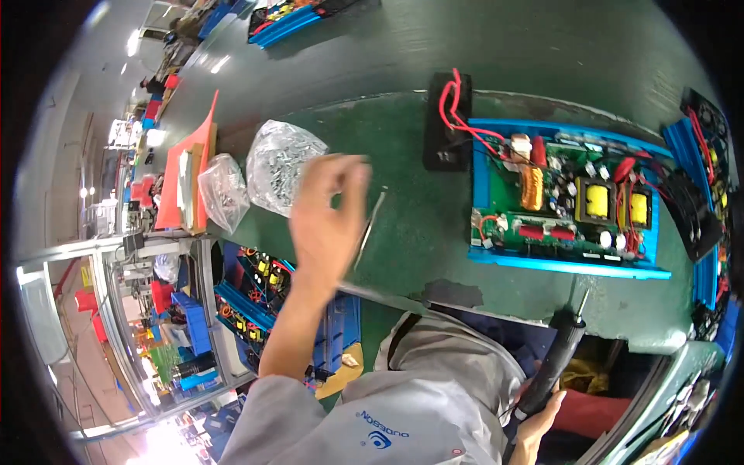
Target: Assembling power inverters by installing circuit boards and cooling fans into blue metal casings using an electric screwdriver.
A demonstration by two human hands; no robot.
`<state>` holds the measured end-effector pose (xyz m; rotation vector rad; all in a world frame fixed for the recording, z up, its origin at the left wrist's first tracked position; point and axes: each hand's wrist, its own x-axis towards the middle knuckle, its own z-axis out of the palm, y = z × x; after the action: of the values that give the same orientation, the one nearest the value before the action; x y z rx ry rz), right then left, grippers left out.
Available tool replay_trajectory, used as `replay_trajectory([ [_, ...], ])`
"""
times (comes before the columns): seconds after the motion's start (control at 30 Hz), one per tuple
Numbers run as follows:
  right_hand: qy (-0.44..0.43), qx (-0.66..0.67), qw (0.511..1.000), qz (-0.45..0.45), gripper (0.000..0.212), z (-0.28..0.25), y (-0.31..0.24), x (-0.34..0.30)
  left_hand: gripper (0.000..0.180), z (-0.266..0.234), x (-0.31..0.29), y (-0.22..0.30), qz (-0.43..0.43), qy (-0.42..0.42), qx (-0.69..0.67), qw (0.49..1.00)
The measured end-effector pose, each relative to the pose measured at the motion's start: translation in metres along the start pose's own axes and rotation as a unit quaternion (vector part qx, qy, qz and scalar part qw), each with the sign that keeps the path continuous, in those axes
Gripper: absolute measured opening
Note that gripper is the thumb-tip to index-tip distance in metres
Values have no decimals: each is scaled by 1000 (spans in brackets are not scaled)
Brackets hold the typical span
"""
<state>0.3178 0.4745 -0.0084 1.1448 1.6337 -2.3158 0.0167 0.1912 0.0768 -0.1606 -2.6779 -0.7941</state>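
My left hand is raised over the green bench, beside a clear plastic bag of small metal screws. Its thumb and fingers are curled together and slightly blurred; whatever may be between them is too small to make out. My right hand is closed round the lower part of a black electric screwdriver. The bit points up, just short of a blue metal case with a circuit board. Red wires run from that board to a black end panel lying at its left.
A second clear bag lies by an orange-red sheet at the left. A thin metal rod rests near my left hand. More blue cases stand at the far edge, at the right and below the bench at left.
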Motion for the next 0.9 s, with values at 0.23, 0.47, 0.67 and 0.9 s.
replay_trajectory([
  [0.23, -65, -66, 996, 16, 87, 14, -1, 15, 25, -17, -8, -85, -82, -26, 180, 980],
  [0.47, -157, -151, 973, -72, 56, 22, -29, 12, 30, -18, 8, -88, -85, -72, 16, 994],
  [0.67, -169, -145, 970, -99, 46, 24, -33, 16, 32, 9, 9, 82, 45, -145, -78, 985],
  [0.9, -159, -142, 970, -112, 45, 27, -35, 19, 14, 42, 3, 124, 139, -276, -47, 950],
])
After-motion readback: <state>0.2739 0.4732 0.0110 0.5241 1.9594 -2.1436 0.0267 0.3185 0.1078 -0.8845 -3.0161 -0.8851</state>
